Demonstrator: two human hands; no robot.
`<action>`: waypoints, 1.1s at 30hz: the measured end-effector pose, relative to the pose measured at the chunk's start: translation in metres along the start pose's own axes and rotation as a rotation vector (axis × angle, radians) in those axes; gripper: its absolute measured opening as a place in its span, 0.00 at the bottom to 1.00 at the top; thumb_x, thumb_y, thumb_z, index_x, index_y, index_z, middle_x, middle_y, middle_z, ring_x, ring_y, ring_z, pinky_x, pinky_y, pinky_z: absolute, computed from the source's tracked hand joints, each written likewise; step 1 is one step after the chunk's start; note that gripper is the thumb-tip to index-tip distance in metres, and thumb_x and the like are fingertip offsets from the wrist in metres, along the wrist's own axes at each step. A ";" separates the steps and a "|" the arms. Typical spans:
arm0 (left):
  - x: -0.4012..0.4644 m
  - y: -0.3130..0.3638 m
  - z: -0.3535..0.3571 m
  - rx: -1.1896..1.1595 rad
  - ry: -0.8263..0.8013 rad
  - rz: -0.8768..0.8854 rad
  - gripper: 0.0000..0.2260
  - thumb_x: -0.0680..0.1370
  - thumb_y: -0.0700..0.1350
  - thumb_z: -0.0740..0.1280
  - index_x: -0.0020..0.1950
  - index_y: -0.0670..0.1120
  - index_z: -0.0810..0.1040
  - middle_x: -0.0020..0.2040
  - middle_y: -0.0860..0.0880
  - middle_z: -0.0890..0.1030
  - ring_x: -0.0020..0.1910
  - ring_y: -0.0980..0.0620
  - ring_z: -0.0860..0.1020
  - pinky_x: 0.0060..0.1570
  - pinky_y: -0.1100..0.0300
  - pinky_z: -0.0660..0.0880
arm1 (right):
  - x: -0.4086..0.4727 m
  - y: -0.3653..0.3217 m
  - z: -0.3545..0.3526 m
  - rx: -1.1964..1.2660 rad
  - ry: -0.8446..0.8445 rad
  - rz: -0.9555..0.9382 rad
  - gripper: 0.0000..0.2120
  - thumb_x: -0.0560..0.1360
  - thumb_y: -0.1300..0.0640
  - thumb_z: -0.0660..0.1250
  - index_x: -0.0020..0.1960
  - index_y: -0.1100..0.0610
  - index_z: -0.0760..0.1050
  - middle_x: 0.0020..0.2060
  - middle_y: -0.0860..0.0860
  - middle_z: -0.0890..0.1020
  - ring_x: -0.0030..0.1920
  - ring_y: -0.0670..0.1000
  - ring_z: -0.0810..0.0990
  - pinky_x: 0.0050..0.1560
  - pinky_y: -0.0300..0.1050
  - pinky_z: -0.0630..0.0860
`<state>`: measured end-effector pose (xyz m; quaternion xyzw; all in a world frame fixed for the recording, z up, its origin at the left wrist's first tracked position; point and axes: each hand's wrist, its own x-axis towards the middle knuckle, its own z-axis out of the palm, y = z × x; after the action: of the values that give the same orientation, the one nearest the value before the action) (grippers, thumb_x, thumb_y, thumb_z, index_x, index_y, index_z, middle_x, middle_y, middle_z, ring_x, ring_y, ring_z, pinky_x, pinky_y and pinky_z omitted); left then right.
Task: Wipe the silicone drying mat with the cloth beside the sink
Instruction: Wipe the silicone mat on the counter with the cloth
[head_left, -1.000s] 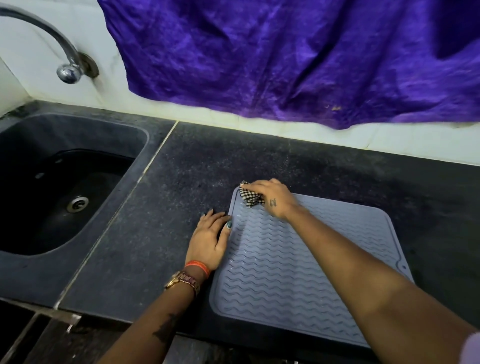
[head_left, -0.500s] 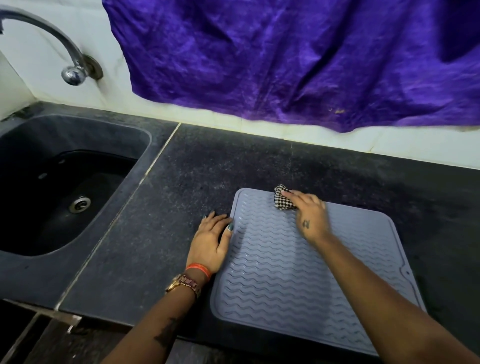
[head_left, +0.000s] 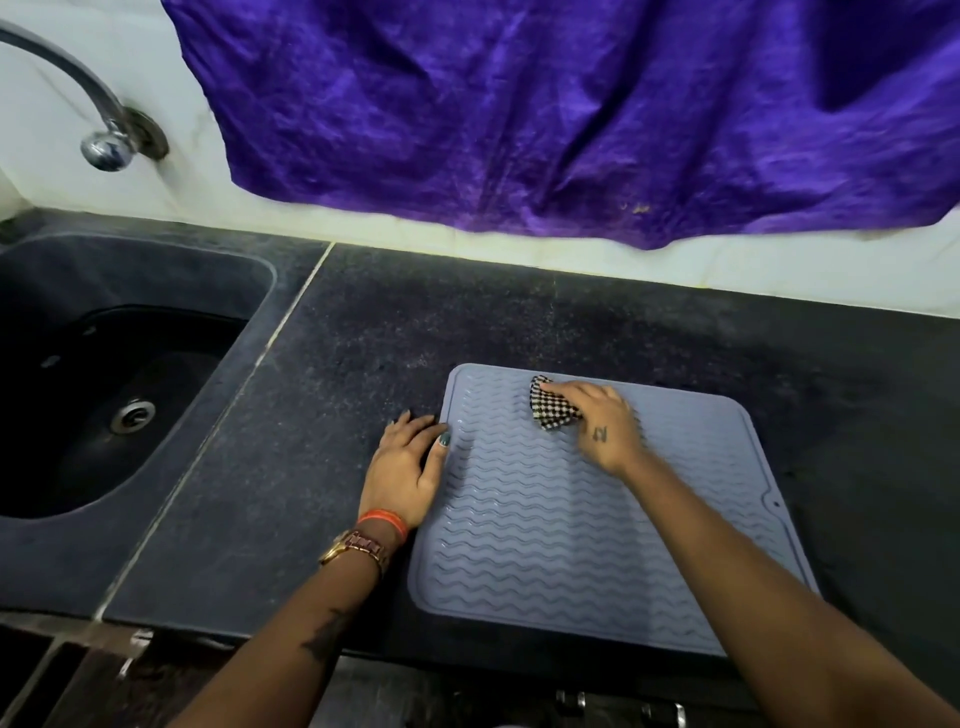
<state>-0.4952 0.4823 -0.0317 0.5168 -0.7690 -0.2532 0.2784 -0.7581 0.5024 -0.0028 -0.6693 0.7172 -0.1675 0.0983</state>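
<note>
Since 0.5 s ago, the checked cloth (head_left: 551, 404) has been drawn slightly back along the far edge of the silicone drying mat (head_left: 571, 530), gripped in the curled right hand (head_left: 605, 428). Mat held steady by the left hand (head_left: 408, 467), laid flat with fingers straight at its left edge. Wiping judged early: only the far strip is being covered; middle and near portions remain. Mat lies on the dark speckled counter (head_left: 363, 338), sink (head_left: 104, 389) at left, purple fabric (head_left: 571, 114) hung on the back wall.
</note>
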 end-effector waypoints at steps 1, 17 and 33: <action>0.000 0.000 0.000 0.007 -0.002 0.003 0.28 0.75 0.60 0.48 0.62 0.45 0.77 0.66 0.45 0.74 0.72 0.44 0.63 0.72 0.54 0.53 | 0.001 -0.002 -0.007 0.043 0.000 -0.014 0.31 0.69 0.70 0.59 0.68 0.47 0.69 0.65 0.50 0.74 0.62 0.56 0.70 0.66 0.50 0.64; -0.001 0.005 -0.003 0.061 -0.044 0.013 0.24 0.76 0.54 0.52 0.64 0.44 0.75 0.68 0.44 0.73 0.73 0.43 0.61 0.74 0.51 0.52 | -0.097 -0.028 0.016 0.007 0.061 -0.099 0.24 0.74 0.58 0.53 0.67 0.43 0.69 0.65 0.48 0.75 0.59 0.54 0.71 0.60 0.51 0.65; -0.004 0.005 -0.003 0.116 -0.064 0.036 0.20 0.78 0.52 0.57 0.65 0.44 0.74 0.68 0.42 0.72 0.72 0.41 0.61 0.74 0.48 0.54 | -0.141 -0.052 0.001 0.141 0.120 -0.092 0.30 0.63 0.69 0.58 0.60 0.47 0.77 0.57 0.48 0.81 0.52 0.54 0.78 0.55 0.48 0.72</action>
<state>-0.4954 0.4880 -0.0271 0.5097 -0.8000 -0.2198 0.2279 -0.6974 0.6402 0.0043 -0.6817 0.6767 -0.2617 0.0942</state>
